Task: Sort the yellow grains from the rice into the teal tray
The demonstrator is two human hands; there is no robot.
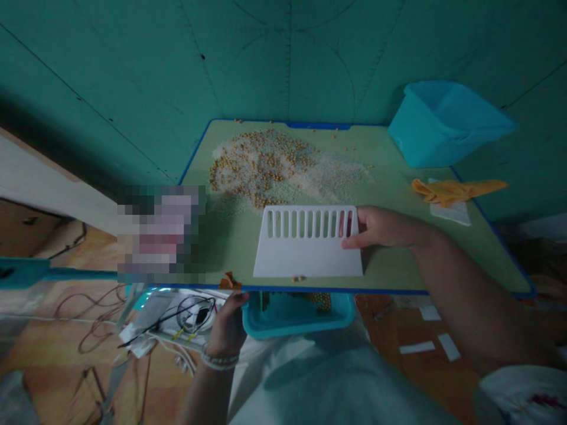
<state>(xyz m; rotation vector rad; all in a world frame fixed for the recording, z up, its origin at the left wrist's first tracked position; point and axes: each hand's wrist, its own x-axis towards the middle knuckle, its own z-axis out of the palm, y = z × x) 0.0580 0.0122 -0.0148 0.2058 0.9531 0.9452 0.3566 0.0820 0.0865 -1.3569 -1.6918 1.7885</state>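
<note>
My right hand grips the right side of a white slotted scraper, whose long edge is near the front edge of the table. A couple of yellow beans lie just in front of that edge. Below the table's front edge, my left hand grasps the left end of a teal tray; yellow beans show inside it, partly hidden by the table. Beyond the scraper, a spread pile of yellow beans is mixed with small pale grains.
A teal bin stands at the table's back right. Nearer lies an orange cloth over a white piece. A blurred-out item sits at the left edge. Cables and white strips are below the table.
</note>
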